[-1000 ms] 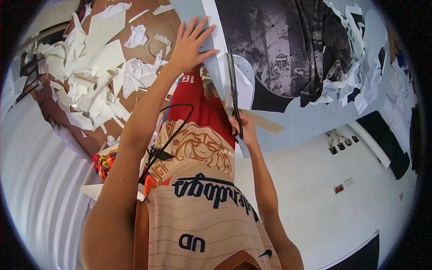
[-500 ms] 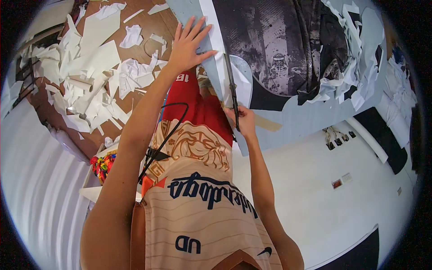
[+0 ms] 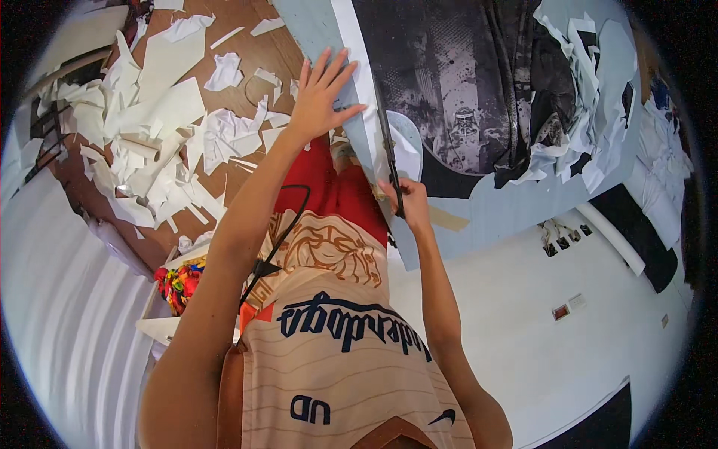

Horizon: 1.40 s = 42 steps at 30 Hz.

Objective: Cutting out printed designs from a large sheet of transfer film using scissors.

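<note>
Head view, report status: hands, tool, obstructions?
Right hand gripping black scissors. Left hand spread open, thumb at white strip. Dark printed fabric close alongside.

Open approach: light-blue tabletop [image 3: 501, 208] right of right hand [image 3: 410, 203]. Obstructions: long black tool [image 3: 390, 153] ahead; paper strips [image 3: 591, 105] farther right.

Across the pale blue worktop [image 3: 516, 203] lies dark patterned fabric [image 3: 449, 82], with crumpled white scraps [image 3: 594, 90] to its right and a tan strip [image 3: 451, 219] nearer. Left, white paper [image 3: 173, 105] litters the brown floor [image 3: 258, 56].
</note>
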Each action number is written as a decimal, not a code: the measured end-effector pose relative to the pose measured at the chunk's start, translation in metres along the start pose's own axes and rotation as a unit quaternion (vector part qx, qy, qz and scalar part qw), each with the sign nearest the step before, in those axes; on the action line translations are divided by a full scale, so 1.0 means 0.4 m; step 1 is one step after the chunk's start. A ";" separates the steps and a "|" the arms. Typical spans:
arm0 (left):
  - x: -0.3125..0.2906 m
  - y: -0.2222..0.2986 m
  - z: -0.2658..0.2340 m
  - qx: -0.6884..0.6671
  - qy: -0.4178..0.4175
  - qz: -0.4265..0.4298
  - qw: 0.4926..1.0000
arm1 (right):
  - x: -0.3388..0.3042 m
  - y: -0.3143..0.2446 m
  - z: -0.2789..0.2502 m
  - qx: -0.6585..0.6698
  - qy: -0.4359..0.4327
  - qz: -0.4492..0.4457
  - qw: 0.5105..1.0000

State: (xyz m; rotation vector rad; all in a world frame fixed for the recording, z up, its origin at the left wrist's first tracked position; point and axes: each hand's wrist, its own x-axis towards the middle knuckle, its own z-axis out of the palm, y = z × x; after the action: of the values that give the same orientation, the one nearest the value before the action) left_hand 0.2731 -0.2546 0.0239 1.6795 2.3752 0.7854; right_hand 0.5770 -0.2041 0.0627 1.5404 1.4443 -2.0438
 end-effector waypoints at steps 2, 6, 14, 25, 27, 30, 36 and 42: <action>-0.001 0.014 -0.002 -0.001 0.001 -0.001 1.000 | 0.005 -0.003 -0.001 0.030 -0.008 -0.010 0.999; -0.009 0.033 0.003 -0.014 -0.003 -0.006 1.000 | 0.043 -0.029 -0.014 0.055 -0.026 -0.029 0.998; -0.025 0.078 0.002 -0.018 0.001 -0.015 1.000 | 0.062 -0.068 -0.048 -0.003 -0.029 -0.065 0.997; -0.033 0.130 -0.019 -0.006 -0.025 -0.030 0.999 | 0.077 -0.145 -0.055 -0.006 -0.031 -0.102 0.994; -0.033 0.133 -0.019 -0.002 -0.020 -0.027 0.999 | 0.080 -0.161 -0.054 0.031 -0.050 -0.095 0.994; -0.035 0.141 -0.025 -0.022 -0.014 -0.028 0.999 | 0.075 -0.155 -0.053 0.007 -0.041 -0.093 0.995; -0.031 0.146 -0.031 -0.023 -0.033 -0.037 0.998 | 0.057 -0.134 -0.053 0.024 -0.032 -0.080 0.996; -0.037 0.144 -0.030 -0.015 -0.024 -0.029 0.999 | 0.050 -0.148 -0.066 0.010 -0.042 -0.075 0.996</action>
State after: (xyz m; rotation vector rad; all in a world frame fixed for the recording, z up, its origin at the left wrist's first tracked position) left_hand 0.3223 -0.2581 0.0589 1.5927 2.3567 0.7570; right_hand 0.5462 -0.1465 0.0804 1.3724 1.5546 -2.1861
